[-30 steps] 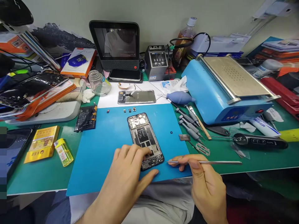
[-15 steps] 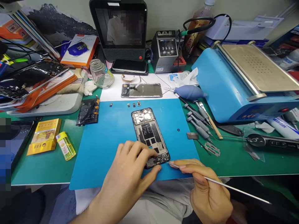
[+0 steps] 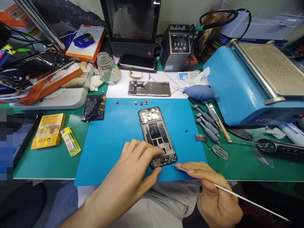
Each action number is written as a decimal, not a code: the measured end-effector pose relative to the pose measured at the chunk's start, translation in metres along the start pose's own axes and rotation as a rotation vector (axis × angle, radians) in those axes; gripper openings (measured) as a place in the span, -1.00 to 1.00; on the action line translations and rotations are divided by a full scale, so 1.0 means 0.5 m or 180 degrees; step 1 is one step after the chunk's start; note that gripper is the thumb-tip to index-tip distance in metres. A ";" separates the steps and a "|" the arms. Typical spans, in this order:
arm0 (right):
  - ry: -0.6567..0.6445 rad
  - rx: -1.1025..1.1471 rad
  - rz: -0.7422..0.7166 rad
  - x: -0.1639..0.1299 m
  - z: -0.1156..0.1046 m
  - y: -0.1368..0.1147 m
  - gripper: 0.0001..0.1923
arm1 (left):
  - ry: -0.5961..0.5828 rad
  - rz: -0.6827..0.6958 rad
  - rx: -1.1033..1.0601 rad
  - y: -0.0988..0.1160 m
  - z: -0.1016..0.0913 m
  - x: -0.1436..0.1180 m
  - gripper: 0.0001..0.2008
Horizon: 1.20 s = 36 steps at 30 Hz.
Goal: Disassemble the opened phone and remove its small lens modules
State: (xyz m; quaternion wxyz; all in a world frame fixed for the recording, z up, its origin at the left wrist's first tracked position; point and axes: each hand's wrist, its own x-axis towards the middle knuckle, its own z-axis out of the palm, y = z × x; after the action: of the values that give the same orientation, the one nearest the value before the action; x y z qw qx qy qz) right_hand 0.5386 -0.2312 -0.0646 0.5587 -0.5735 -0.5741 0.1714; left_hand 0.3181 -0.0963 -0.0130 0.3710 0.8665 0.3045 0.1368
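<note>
An opened phone [image 3: 156,129] lies on the blue mat, its circuit boards and bare battery bay facing up. My left hand [image 3: 135,169] grips its lower end, fingertips on the inside and thumb at the bottom edge. Between the thumb and fingers of my right hand [image 3: 213,190] is a thin metal rod-like tool [image 3: 251,202]. Its tip sits just off the phone's lower right corner, seemingly apart from it. Several tiny camera modules [image 3: 146,102] are lined up above the phone. A detached screen [image 3: 152,88] rests on white paper behind them.
Left of the mat are a removed battery [image 3: 94,107], a yellow lighter [image 3: 71,142] and a gold box [image 3: 49,131]. On the right lie screwdrivers [image 3: 209,126], a razor blade [image 3: 220,152] and a blue air blower [image 3: 200,92]. A blue heating machine [image 3: 225,85] stands behind.
The tool's tip has moved from the phone's lower right corner to slightly away from it. My left hand keeps its hold on the phone. The whole view has shifted a little.
</note>
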 end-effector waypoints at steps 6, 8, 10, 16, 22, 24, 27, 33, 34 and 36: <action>0.0122 -0.0026 0.0223 0.007 0.000 -0.014 -0.69 | -0.0020 0.0070 -0.0175 -0.007 -0.007 -0.002 -0.75; 0.0169 0.0023 0.0284 0.009 0.001 -0.017 -0.70 | -0.0004 0.0025 -0.0268 -0.008 -0.008 -0.005 -0.77; 0.0226 0.0085 0.0341 0.010 0.001 -0.019 -0.69 | 0.0045 -0.0009 -0.0333 -0.010 -0.007 -0.007 -0.78; 0.0340 0.0181 0.0505 0.011 -0.005 -0.023 -0.66 | 0.0194 -0.0022 -0.0366 -0.013 -0.001 -0.010 -0.81; 0.0468 0.0259 0.0518 0.022 0.004 -0.029 -0.68 | 0.0231 0.0008 -0.0338 -0.008 0.003 -0.008 -0.75; 0.0518 0.0262 0.0516 0.025 0.006 -0.029 -0.68 | 0.0267 0.0012 -0.0333 -0.006 0.004 -0.006 -0.73; 0.0575 0.0252 0.0522 0.024 0.005 -0.029 -0.69 | 0.0316 0.0073 -0.0320 -0.002 0.003 -0.004 -0.69; 0.0609 0.0253 0.0542 0.015 -0.001 -0.022 -0.70 | 0.0433 0.0149 -0.0273 -0.001 0.007 -0.003 -0.61; 0.0615 0.0253 0.0548 0.014 -0.001 -0.021 -0.70 | 0.0454 0.0148 -0.0274 -0.001 0.008 -0.003 -0.60; 0.0648 0.0252 0.0548 0.012 0.000 -0.019 -0.70 | 0.0512 0.0129 -0.0271 -0.001 0.010 -0.005 -0.57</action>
State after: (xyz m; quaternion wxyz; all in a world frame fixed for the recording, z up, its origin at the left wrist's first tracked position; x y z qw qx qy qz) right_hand 0.5360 -0.2289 -0.0538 0.6195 -0.6125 -0.4559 0.1822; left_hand 0.3183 -0.1001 -0.0167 0.3791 0.8422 0.3095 0.2262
